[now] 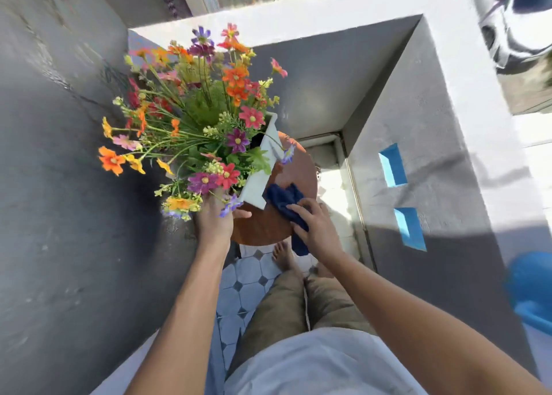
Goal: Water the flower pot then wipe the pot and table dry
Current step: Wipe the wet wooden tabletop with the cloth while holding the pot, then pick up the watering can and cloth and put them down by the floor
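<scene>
A white square flower pot (259, 182) full of orange, pink, purple and yellow flowers (206, 108) is tilted to the left on a small round brown table (268, 224). My left hand (213, 218) grips the pot's near side under the blooms and holds it tipped. My right hand (313, 224) presses a dark blue cloth (286, 200) on the tabletop right beside the pot's raised base. One end of the cloth hangs over the table's near edge.
Grey walls close in on the left (74, 155) and right (418, 155). A blue watering can (531, 290) shows at the right edge. My bare foot (282, 257) stands on patterned tiles below the table.
</scene>
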The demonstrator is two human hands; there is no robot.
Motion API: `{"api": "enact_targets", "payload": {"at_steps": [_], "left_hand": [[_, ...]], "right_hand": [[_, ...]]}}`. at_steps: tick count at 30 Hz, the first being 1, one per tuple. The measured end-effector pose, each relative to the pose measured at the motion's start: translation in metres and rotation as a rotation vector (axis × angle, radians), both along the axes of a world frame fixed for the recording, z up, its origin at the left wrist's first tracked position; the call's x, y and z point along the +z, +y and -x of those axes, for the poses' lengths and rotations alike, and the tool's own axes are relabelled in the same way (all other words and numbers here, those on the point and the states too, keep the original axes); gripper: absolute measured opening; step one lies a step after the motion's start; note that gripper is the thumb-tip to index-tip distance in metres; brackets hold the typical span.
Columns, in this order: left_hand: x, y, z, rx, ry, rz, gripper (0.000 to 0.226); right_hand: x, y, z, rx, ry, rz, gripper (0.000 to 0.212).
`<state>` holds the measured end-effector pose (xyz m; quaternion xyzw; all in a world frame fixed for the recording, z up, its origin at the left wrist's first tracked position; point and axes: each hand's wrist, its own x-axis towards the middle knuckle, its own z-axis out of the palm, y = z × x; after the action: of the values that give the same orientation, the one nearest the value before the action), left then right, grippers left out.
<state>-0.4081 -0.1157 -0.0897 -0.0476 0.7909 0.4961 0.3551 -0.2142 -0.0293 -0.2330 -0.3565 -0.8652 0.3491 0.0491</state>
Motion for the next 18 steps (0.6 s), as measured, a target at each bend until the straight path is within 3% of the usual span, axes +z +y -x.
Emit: {"api": "enact_targets", "payload": {"at_steps": [3,6,12,18], "left_hand": [[0.009,0.015,-0.029,0.067,-0.039,-0.025,0.038],[0.013,0.032,-0.054,0.154,-0.104,-0.026,0.041],[0.002,0.043,-0.098,0.101,-0.098,0.079,0.035],[-0.013,0.05,-0.13,0.092,-0.089,0.177,0.034]], "right_hand": [[0.011,0.018,-0.002,-0.29,-0.027,0.092,0.042],[0.021,0.03,-0.001,-0.382,0.003,0.148,0.038],[0.051,0.02,-0.018,-0.646,0.067,0.322,0.042],[0.086,0.0,-0.053,-0.762,0.099,0.428,0.045]]}}
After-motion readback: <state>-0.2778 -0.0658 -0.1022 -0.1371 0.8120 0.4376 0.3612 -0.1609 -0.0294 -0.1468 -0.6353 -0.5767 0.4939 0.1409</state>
